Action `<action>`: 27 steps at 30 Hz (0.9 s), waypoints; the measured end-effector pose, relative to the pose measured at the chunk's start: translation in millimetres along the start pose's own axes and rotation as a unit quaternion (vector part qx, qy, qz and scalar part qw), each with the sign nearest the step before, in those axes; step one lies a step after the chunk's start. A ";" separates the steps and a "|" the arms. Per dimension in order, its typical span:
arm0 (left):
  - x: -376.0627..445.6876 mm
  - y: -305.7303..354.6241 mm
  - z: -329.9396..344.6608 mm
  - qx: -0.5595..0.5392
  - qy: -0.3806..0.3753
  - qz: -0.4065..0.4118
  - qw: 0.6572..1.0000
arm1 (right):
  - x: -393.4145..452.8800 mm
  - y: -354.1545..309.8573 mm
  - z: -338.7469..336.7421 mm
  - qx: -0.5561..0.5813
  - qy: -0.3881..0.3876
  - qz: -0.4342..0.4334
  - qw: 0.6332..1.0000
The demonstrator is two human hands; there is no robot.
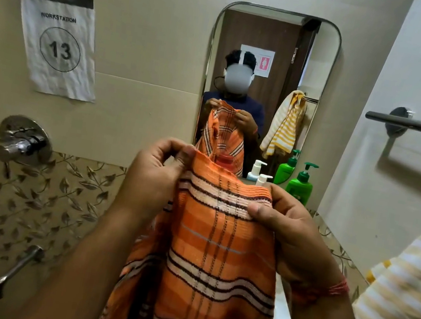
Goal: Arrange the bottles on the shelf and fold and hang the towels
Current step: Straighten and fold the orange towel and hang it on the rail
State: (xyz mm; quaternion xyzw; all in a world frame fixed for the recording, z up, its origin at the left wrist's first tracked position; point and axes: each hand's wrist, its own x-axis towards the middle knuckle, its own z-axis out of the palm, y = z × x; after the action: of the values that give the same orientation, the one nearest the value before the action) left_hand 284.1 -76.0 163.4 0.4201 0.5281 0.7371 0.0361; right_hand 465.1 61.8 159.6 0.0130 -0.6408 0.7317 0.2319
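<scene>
Towel: orange striped towel (219, 248) is held up in front of the person, its top edge level between the two hands, its long axis hanging straight down toward the bottom of the view.
Left hand: left hand (157, 169) pinches the top left corner, fingers curled in on the cloth's edge.
Right hand: right hand (284, 228) grips the top right corner, thumb pressed flat across the front of the fabric, other fingers behind it.
Rail: towel rail (420, 126) is on the right-hand wall, up and to the right of both hands and well apart from them; the right hand is the nearer one.
Second towel: yellow striped towel (406, 284) lies at the right edge, just beside the right wrist.
Bottles: green pump bottle (301, 183) and white pump bottle (263, 179) stand below the mirror (329, 68), behind the towel's top edge.
Judgement: folding probably means bringing the two held corners together, then carrying the cloth rightward to the rail.
</scene>
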 end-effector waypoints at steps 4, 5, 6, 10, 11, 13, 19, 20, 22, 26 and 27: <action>-8.2 1.8 11.2 0.027 -0.200 -0.012 0.979 | 8.4 -8.0 16.2 -0.236 0.033 -0.040 0.970; -9.9 4.0 12.5 0.048 -0.235 -0.006 0.971 | 9.1 -10.0 19.9 -0.293 0.049 -0.057 0.953; -11.7 5.8 13.2 0.075 -0.258 0.004 0.963 | 9.6 -12.0 23.4 -0.347 0.063 -0.079 0.932; -18.3 14.1 14.1 0.164 -0.280 0.032 0.946 | 9.9 -14.1 29.1 -0.481 0.126 -0.146 0.855; -18.6 14.0 15.0 0.183 -0.277 0.033 0.943 | 10.1 -14.4 29.2 -0.491 0.136 -0.149 0.847; -18.2 12.3 18.0 0.211 -0.227 0.056 0.949 | 10.4 -13.5 28.7 -0.500 0.129 -0.146 0.844; -21.9 11.7 26.0 0.206 -0.143 0.104 0.962 | 5.0 -13.0 21.0 -0.357 0.053 -0.047 0.931; -22.9 12.2 26.8 0.203 -0.149 0.108 0.962 | 4.5 -13.4 18.6 -0.303 0.039 -0.032 0.952; -23.7 14.8 28.8 0.195 -0.165 0.121 0.959 | 3.7 -14.5 17.9 -0.218 0.011 -0.016 0.976; -23.2 18.5 30.2 0.182 -0.188 0.139 0.955 | 4.5 -14.6 21.8 -0.117 0.030 -0.022 0.992; -22.7 18.2 29.8 0.190 -0.192 0.144 0.952 | 5.1 -13.2 22.5 -0.179 0.050 -0.036 0.982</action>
State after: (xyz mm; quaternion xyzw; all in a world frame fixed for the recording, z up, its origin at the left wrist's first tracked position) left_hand 325.5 -73.0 167.6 0.6243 0.5757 0.5256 -0.0503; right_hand 459.0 43.2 177.6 -0.0424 -0.7480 0.5962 0.2884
